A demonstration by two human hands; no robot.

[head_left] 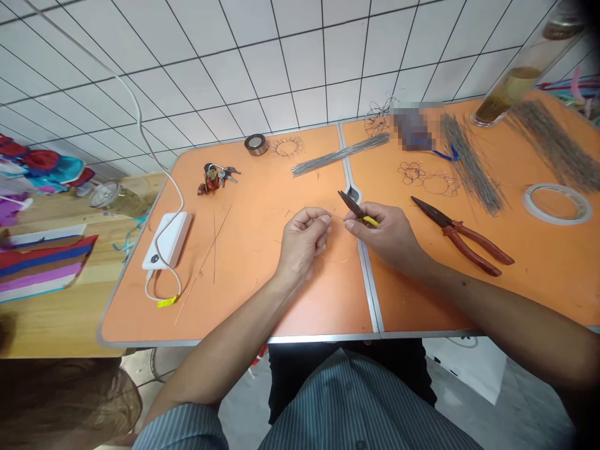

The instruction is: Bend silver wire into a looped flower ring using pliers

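Note:
Over the middle of the orange table, my left hand (304,242) is closed, thumb and forefinger pinching a thin wire (338,217). The wire stretches across to the fingertips of my right hand (388,232). Tucked in that right hand are small pliers (350,204) with dark jaws and a yellow handle; their jaws point up and left, away from the wire. A thin curved length of wire hangs below my left hand, hard to make out. To the right of my right hand lie long-nose pliers (462,236) with red handles, untouched.
At the back lie a tape roll (255,145), keys (225,175), wire rings (287,147) and a bundle of straight wires (340,155). A white power bank (167,240) with a cable sits left. Rightward are more wire bundles (471,162), a white ring-shaped roll (557,204) and a bottle (509,94).

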